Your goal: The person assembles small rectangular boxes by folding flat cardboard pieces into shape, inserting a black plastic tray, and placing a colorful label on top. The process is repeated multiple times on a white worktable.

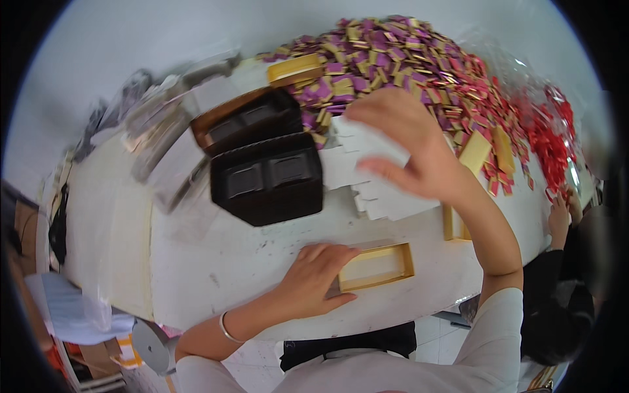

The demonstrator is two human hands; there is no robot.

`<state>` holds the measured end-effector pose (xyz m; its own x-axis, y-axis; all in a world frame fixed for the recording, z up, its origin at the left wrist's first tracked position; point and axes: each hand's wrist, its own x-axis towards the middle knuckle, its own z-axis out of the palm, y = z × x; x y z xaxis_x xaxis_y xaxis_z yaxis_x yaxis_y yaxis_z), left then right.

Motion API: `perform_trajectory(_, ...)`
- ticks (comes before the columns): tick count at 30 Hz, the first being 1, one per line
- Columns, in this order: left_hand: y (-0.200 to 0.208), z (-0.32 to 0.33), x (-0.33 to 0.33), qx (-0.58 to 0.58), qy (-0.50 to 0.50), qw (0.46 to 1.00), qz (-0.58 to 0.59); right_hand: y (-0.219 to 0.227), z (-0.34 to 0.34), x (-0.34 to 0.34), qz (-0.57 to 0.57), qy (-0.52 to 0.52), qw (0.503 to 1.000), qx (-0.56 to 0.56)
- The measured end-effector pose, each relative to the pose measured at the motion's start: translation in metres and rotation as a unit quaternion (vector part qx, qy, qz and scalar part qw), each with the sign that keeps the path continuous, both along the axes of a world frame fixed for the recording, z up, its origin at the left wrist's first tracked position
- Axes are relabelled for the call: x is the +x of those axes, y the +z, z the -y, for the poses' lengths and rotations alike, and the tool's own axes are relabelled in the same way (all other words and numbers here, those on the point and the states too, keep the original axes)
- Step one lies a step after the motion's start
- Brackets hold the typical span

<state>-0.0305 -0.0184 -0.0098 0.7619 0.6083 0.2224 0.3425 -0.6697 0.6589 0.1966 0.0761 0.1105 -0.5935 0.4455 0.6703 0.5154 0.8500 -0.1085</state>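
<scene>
On the near part of the table lies a shallow, open gold box [378,286], with a pale inside. My left hand [316,276] grips its left end, fingers on the far side and thumb on the near side. Farther away, my right hand [407,147] hovers over overlapping white card pieces [386,200], slightly blurred. Its thumb and fingers are spread, and nothing shows between them. Left of the cards stands a stack of black plastic trays [267,200] with square shapes moulded in them. Another black tray group [252,118] sits behind it inside a brown box.
A large heap of small purple, gold and red packets [393,59] covers the far side. More gold boxes [475,154] stand right of the cards, and one gold box [295,69] lies behind the trays. Red ribbons [550,144] and a co-worker's hand [559,219] are at right.
</scene>
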Motion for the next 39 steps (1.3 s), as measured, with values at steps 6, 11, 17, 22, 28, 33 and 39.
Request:
perform_trajectory(6,-0.002,0.001,-0.002,0.007,-0.004,1.000,0.020,0.006,0.026,-0.059,0.197,-0.033,0.980,-0.023)
perform_trajectory(11,-0.005,0.002,-0.001,0.022,0.006,1.000,0.010,0.015,0.025,-0.065,0.077,-0.044,0.994,-0.066)
perform_trajectory(17,0.001,0.001,-0.001,-0.027,0.033,0.999,-0.024,0.042,0.061,-0.020,-0.033,-0.017,0.984,-0.172)
perform_trajectory(22,-0.003,0.003,0.004,-0.034,0.042,0.998,0.013,-0.016,0.125,0.052,-0.342,-0.093,0.725,-0.591)
perform_trajectory(28,-0.001,0.004,0.006,-0.065,0.019,0.998,-0.004,-0.058,0.154,0.054,-0.184,-0.212,0.688,-0.669)
perform_trajectory(33,-0.005,0.000,0.007,0.019,-0.021,0.999,0.028,-0.069,0.154,0.032,-0.093,-0.202,0.818,-0.530)
perform_trajectory(39,0.001,-0.004,0.000,-0.099,-0.020,0.995,0.011,-0.054,0.161,0.057,0.128,-0.070,0.944,-0.296)
